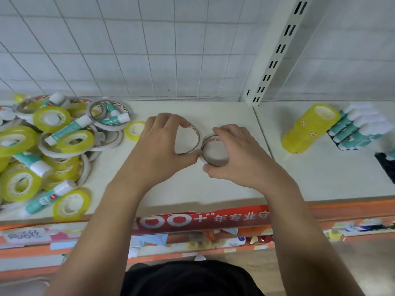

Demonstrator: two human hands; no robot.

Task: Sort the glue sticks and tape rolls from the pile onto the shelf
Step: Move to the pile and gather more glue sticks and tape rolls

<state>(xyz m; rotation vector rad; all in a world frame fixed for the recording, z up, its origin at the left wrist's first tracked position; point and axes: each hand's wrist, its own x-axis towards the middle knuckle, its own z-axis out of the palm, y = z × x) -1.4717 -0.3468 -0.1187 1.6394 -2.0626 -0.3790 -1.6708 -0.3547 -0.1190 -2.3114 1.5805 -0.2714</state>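
White tape ring (pixel 198 130): pinched in the curled left hand (pixel 162 144).
Second ring (pixel 211 139): at 3 o'clock, touching it, gripped by right hand (pixel 237 154).

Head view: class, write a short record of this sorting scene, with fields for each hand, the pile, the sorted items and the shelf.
left hand: grips a thin white tape ring
right hand: grips a second tape ring, right beside the first
pile: unsorted tape and glue, at the left
sorted tape: yellow rolls stacked at the right
sorted glue: glue sticks lined up in a black tray, far right
shelf: cream surface, both rings at its middle
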